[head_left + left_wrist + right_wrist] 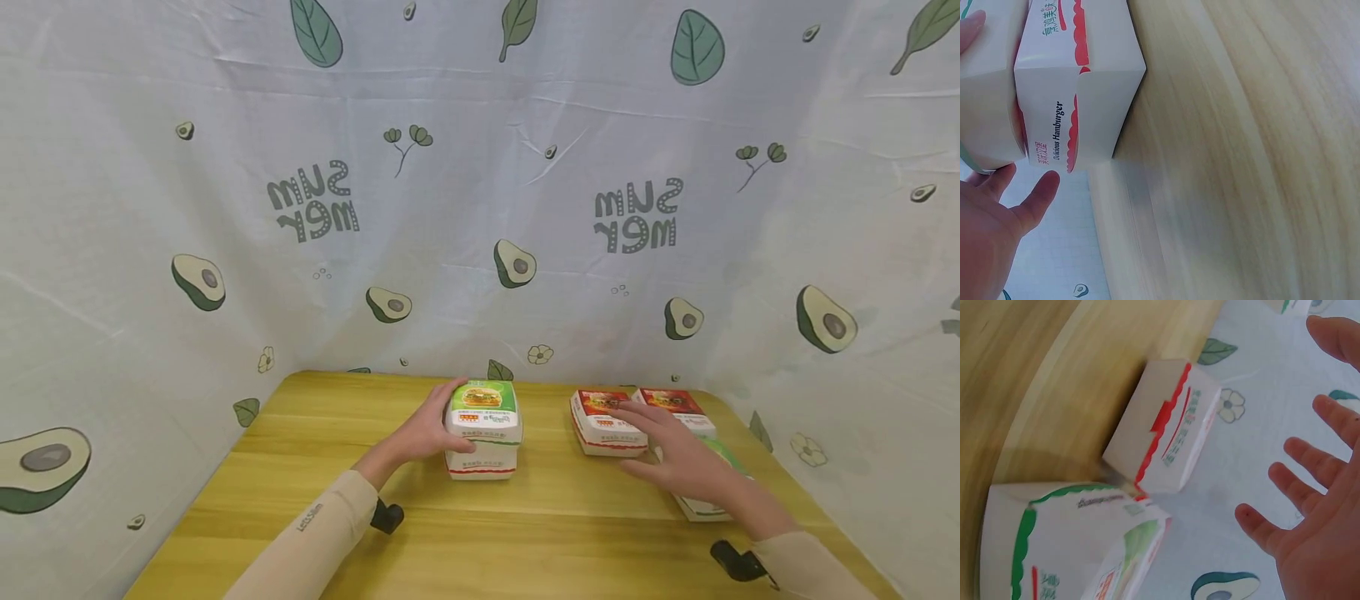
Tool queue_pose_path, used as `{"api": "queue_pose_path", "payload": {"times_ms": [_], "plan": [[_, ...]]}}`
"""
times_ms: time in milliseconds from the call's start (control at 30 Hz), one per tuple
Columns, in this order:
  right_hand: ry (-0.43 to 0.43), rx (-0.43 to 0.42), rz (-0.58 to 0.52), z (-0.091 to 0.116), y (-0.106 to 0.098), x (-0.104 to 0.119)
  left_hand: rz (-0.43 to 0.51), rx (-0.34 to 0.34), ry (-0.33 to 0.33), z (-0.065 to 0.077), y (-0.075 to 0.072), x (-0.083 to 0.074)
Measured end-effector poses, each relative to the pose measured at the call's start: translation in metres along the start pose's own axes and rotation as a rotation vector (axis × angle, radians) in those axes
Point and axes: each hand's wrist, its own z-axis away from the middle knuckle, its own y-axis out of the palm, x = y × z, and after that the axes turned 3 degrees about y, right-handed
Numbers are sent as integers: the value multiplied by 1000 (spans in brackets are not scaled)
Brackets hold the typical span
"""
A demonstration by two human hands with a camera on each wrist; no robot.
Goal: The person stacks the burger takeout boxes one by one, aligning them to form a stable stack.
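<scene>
Two burger boxes are stacked near the middle of the table in the head view. The upper one is a green-topped burger box (487, 421); beneath it is a white burger box with red trim (482, 465). My left hand (429, 429) grips the upper box from its left side, thumb across the front and fingers at the back. In the left wrist view, its fingertips (1044, 187) reach the far edges of the stack. Fingers spread, my right hand (682, 458) hovers over the boxes at the right and holds nothing. Closest to its fingertips is a red-topped burger box (609, 437).
Behind the right hand stand another red-topped burger box (678, 404) and, partly hidden, a green-topped burger box (703, 510) nearer the front. The wooden table (525, 550) ends at a white cloth (450, 208) printed with avocados and leaves, hanging at the back and sides.
</scene>
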Motion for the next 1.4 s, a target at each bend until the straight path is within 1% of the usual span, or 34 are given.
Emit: {"api": "queue_pose_path", "payload": {"times_ms": [67,233,367,533,800,1033,1133,1233,1400], "plan": [[10,-2,2,4,-1,-4,-3,1,1,-1,0,1],[32,5,27,11,-3,-8,-24,-18,1,-9,5,27],[49,-1,60,17,-4,-13,-31,-14,4,-10,6,30],[66,-11,77,25,-4,-22,-27,-7,10,-10,6,29],[118,22,118,33,-10,-30,0,-12,8,-9,6,25],[103,17,165,38,-9,-40,7,4,12,1,-1,-3],[118,20,181,42,-7,-47,3,9,15,4,-3,-8],[133,17,188,45,-5,-53,9,7,18,3,-2,-6],[162,33,196,49,0,-65,7,-12,26,-6,4,15]]}}
